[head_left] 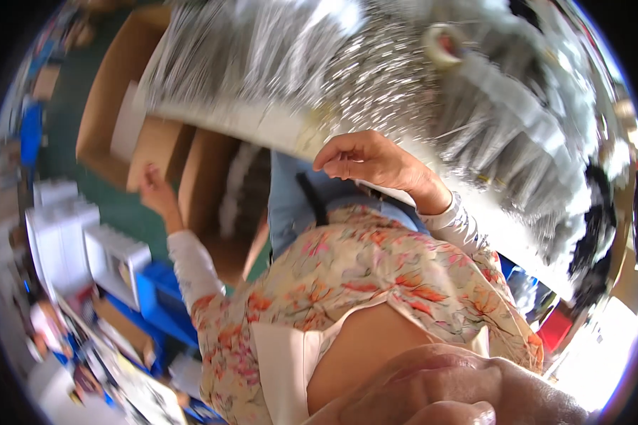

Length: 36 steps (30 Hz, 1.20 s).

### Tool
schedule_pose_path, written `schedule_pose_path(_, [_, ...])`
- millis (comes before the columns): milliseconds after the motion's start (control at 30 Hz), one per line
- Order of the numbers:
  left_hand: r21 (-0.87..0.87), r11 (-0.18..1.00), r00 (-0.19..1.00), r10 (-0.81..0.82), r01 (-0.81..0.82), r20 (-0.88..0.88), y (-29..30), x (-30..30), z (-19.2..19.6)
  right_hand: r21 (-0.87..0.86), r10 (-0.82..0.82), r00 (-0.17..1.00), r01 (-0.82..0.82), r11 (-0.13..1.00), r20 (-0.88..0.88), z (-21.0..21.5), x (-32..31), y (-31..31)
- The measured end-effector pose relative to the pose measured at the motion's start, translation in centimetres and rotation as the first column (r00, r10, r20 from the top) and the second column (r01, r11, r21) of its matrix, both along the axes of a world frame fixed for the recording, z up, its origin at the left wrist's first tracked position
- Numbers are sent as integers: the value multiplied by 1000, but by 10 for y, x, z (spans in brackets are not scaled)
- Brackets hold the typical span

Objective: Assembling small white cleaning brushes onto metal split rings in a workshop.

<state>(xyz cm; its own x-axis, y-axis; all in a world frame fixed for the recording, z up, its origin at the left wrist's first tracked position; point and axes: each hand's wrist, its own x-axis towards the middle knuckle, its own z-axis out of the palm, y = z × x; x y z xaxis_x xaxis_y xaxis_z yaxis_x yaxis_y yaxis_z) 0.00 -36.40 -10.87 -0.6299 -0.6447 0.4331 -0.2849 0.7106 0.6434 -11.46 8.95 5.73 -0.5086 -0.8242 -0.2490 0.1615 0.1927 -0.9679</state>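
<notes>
– Green floor [71, 120] on the L side, cluttered. White cartons [57, 234] and a blue crate [163, 297] low L. View is tilted, much blur.

– Work surface?

– White table [262, 124], its edge running diag. from upper L to lower R. On top is a silvery heap [276, 49], shiny thin strips, too smeared to tell what kind. Tape roll [443, 44] sits on the heap, upper R.

– L hand?

– L hand [157, 190] is out at arm's length, white sleeve, and sits at a brown flap [149, 152] of the open cardboard box [113, 92] that stands on the floor beside the table. Fingers seem to touch the flap's lower edge. Can't tell if they grip it or just rest there, too blurred.

– R hand?

– R hand [365, 159] is just under the table edge, about mid-frame, over the jeans [290, 205]. Fingers loosely curled, thumb near forefinger, not clenched, nothing visible in it. Looks v. close to the table edge, but contact is unclear.

– Hands rel. to each other?

– Well apart, with a 2nd brown carton [205, 184] btw them, below the table.

– Anything else?

– Floral shirt [361, 276] fills the centre. Red thing [556, 329] low R, under the table's far end, kind unclear.
</notes>
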Motion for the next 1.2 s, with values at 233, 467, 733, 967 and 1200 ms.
schedule_pose_path(233, [-99, 671, 639, -734, 735, -232, 177, -252, 249, -66, -370, 871, 369, 927, -323, 62, -47, 103])
schedule_pose_path(467, [-208, 611, 631, -639, 763, 440, 226, -460, 237, 95, -430, 645, 615, 783, -632, 104, -93, 181])
schedule_pose_path(733, [27, 792, 591, -476, 609, 652, 216, -498, 177, 389, -407, 678, 707, 591, -612, 102, -207, 206])
schedule_pose_path(967, [-86, 818, 823, -565, 568, 64, 151, -506, 212, 211, -141, 293, 882, 421, -946, 40, -272, 164])
schedule_pose_path(1200, [532, 540, 685, -720, 653, -110, 225, -448, 261, 219, -338, 338, 913, 344, -878, 15, -288, 195])
